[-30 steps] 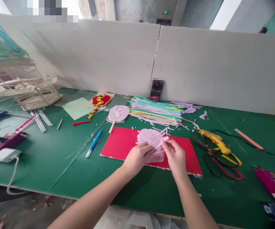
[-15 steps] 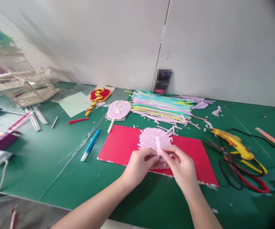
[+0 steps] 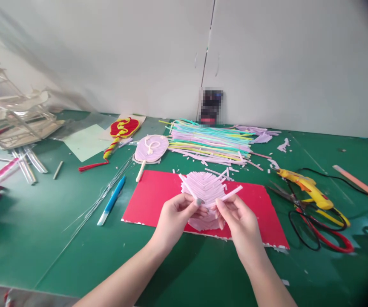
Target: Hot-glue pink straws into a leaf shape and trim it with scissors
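Observation:
A short pale lilac pipe cleaner (image 3: 233,193) is spread in a V, one arm rising to the left and the other to the right. My left hand (image 3: 178,214) pinches its left side, and my right hand (image 3: 239,218) pinches its right side. Fingers hide the bend. Just under them lies a rounded fan shape (image 3: 203,183) made of lilac pipe cleaner pieces laid in a chevron pattern. It rests on a red board (image 3: 153,192), its lower part partly covered by my fingers.
Behind are a finished lilac fan (image 3: 151,148), a red-and-yellow fan (image 3: 125,128) and a heap of coloured pipe cleaners (image 3: 209,143). To the right lie a yellow glue gun (image 3: 305,187) and red-handled scissors (image 3: 331,241). Left are a blue pen (image 3: 111,200) and thin wires (image 3: 88,221).
My hands have moved apart a little, and the lilac pipe cleaner that stood folded upright between them is now opened into a wide V. The view has shifted slightly.

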The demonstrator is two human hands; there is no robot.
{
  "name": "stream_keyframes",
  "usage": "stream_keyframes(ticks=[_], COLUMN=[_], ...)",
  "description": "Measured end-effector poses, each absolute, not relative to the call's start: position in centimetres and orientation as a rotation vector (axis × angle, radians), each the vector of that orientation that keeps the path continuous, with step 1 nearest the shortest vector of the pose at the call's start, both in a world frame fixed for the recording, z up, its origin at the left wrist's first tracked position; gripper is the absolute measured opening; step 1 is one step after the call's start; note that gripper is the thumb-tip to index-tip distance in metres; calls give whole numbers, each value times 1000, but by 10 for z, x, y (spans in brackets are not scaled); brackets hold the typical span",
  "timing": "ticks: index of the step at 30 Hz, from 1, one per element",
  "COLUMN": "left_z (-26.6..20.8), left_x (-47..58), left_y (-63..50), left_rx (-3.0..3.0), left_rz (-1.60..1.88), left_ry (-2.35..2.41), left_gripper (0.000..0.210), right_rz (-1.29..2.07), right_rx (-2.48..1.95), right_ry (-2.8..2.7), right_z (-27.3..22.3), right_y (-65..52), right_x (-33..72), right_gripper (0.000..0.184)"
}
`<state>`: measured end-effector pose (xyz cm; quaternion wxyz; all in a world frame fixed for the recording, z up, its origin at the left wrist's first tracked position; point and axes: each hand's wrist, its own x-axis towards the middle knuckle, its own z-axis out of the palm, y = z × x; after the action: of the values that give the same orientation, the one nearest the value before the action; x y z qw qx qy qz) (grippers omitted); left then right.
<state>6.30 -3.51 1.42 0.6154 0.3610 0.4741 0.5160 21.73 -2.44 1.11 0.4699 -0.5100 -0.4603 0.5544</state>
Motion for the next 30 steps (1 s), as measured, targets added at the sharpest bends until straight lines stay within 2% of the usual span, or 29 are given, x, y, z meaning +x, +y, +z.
stream_keyframes(ticks=[19,30], left_z=[12,13], left_x=[59,68], left_y=[-36,-38], left_rx=[1040,639], left_rz=[1131,1258], left_ry=[1149,989], left_gripper=[24,27], right_rz=[1349,1475], right_rx=[-1292,-1126], right_ry=[-1196,-984], right_z=[18,14], right_y=[-28,-25], right_x=[213,209], right_gripper=[29,25])
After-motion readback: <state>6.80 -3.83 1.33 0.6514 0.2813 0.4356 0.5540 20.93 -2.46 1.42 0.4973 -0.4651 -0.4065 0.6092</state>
